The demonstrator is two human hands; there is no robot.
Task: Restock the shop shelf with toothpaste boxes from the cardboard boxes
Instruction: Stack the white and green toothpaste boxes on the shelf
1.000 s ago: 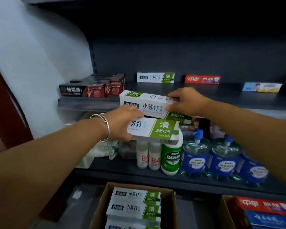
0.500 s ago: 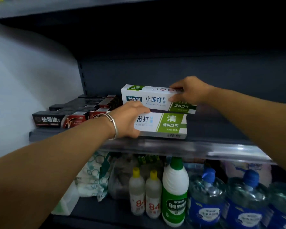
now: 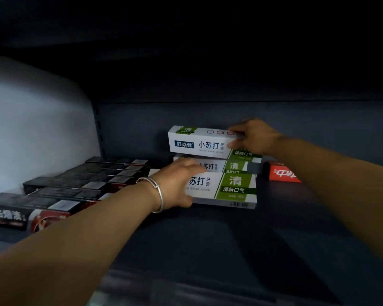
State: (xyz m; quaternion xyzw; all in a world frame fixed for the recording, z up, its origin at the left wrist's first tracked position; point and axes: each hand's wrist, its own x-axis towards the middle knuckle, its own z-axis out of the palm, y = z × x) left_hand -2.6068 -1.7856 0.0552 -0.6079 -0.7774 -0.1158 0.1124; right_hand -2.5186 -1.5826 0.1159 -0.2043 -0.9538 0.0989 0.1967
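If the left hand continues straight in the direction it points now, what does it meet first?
The left hand grips the front white-and-green box and points toward the shelf back. First in line would probably be the lower white-and-green box just behind; the gap between them is unclear.

Dark grey metal shelf (image 3: 241,244): matt painted finish, smooth, faint sheen at front lip. White-and-green printed cardboard toothpaste boxes (image 3: 228,188): smooth card, slight satin gloss on the faces. Black-and-red cardboard boxes (image 3: 75,186): glossier, silver panels reflective. Red cardboard box (image 3: 283,173): smooth print. Thin silver metal bangle (image 3: 158,195) on left wrist: polished, bright highlights seen. White side wall (image 3: 31,129): matt.
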